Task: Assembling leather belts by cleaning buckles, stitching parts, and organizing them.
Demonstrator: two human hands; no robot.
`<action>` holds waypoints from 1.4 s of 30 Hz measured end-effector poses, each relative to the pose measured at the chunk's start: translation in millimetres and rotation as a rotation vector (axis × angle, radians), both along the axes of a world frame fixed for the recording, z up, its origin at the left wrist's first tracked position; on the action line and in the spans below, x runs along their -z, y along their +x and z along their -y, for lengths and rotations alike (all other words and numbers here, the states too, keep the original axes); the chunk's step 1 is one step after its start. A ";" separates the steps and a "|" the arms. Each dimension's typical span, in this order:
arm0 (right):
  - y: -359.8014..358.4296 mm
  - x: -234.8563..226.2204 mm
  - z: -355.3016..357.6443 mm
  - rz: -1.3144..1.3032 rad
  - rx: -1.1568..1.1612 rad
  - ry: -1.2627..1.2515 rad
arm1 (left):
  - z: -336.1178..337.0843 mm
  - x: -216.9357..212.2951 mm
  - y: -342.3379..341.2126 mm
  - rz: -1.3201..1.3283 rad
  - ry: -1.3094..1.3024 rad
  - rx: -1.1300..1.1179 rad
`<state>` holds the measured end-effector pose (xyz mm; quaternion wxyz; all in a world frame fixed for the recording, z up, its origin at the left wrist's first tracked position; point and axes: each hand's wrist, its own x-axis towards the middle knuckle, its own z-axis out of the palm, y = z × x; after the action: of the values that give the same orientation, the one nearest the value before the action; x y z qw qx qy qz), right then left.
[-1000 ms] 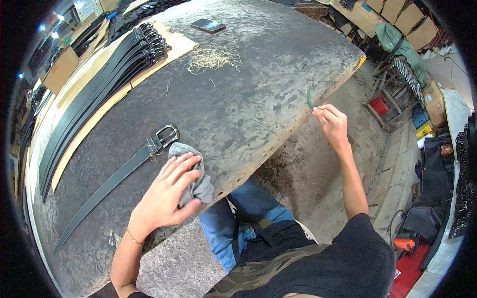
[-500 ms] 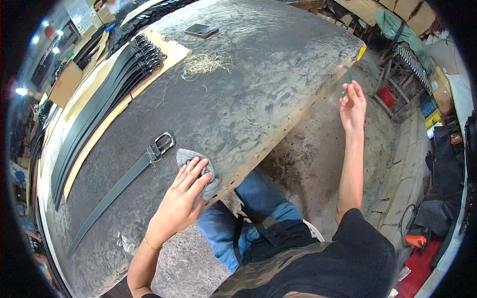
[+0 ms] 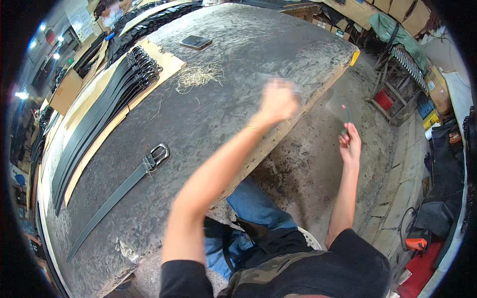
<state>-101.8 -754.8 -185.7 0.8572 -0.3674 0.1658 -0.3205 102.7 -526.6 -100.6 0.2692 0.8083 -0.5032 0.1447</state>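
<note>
My left hand (image 3: 279,103), smeared by motion, is over the right part of the dark worktable (image 3: 213,124). Its fingers are closed around a grey cloth (image 3: 298,90), of which only blurred bits show. Off the table's right edge, my right hand (image 3: 351,144) pinches a thin, curved, dark green stick (image 3: 349,115) that points up and has a small red tip. A black belt (image 3: 117,198) lies on the table left of my left arm. Light thread ends stick out by its metal buckle (image 3: 159,154).
Several black belts (image 3: 97,116) lie stacked on cardboard at the left, buckles together. Beyond my left hand are a tangle of pale threads (image 3: 199,77) and a phone (image 3: 196,42). The table corner (image 3: 355,58) bears yellow. A wooden frame (image 3: 397,92) stands on the floor at right.
My left hand has swept away from beside the belt, up and to the right, taking the grey cloth along. My right hand has lowered with the green stick.
</note>
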 end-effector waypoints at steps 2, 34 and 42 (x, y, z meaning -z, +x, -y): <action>-28.4 18.1 32.5 0.033 0.120 0.030 | 70.2 -4.5 -46.3 -0.282 -0.115 0.264; 237.5 -167.3 -350.4 0.150 -1.029 -0.606 | -380.6 -77.6 -83.6 -0.257 0.281 -0.509; 270.3 -122.8 -367.5 0.093 -1.071 -0.455 | -371.1 -74.6 -62.7 -0.410 0.264 -0.374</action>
<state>168.5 -387.4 -62.9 0.8057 -0.5605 -0.1539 0.1142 40.0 -155.6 -26.0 0.2263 0.9272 -0.2955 -0.0410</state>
